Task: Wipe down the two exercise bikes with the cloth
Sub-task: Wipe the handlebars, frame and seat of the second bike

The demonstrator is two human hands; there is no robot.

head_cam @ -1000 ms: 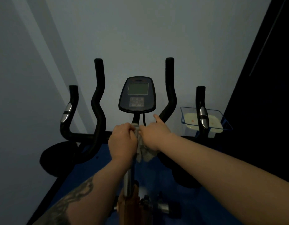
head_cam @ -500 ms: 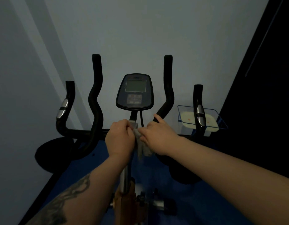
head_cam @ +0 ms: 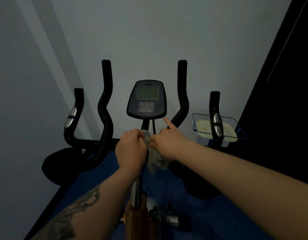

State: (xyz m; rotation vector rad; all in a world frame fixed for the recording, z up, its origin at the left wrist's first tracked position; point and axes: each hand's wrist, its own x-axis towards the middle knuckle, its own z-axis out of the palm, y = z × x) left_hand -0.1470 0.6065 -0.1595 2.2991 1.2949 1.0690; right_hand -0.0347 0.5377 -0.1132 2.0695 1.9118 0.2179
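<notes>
An exercise bike stands straight ahead of me, with black curved handlebars [head_cam: 104, 108] and a dark console [head_cam: 147, 99] on a stem. Both my hands meet at the top of the bike's metal post [head_cam: 136, 193], just below the console. A grey cloth [head_cam: 155, 158] is bunched between them and hangs down. My left hand [head_cam: 130, 149] grips the cloth's left side against the post. My right hand [head_cam: 168, 142] holds the cloth's right side, its index finger pointing up toward the console. Only one bike is in view.
A pale wall [head_cam: 149, 40] rises close behind the bike. A blue mat [head_cam: 219, 213] covers the floor. A clear blue-edged tray [head_cam: 236, 125] holding a cream item sits at the right, behind the right grip. A dark panel [head_cam: 288, 101] fills the far right.
Both hands stay clamped on the cloth at the post top. The cloth hangs a little lower between them than half a second ago, and the view has shifted slightly.
</notes>
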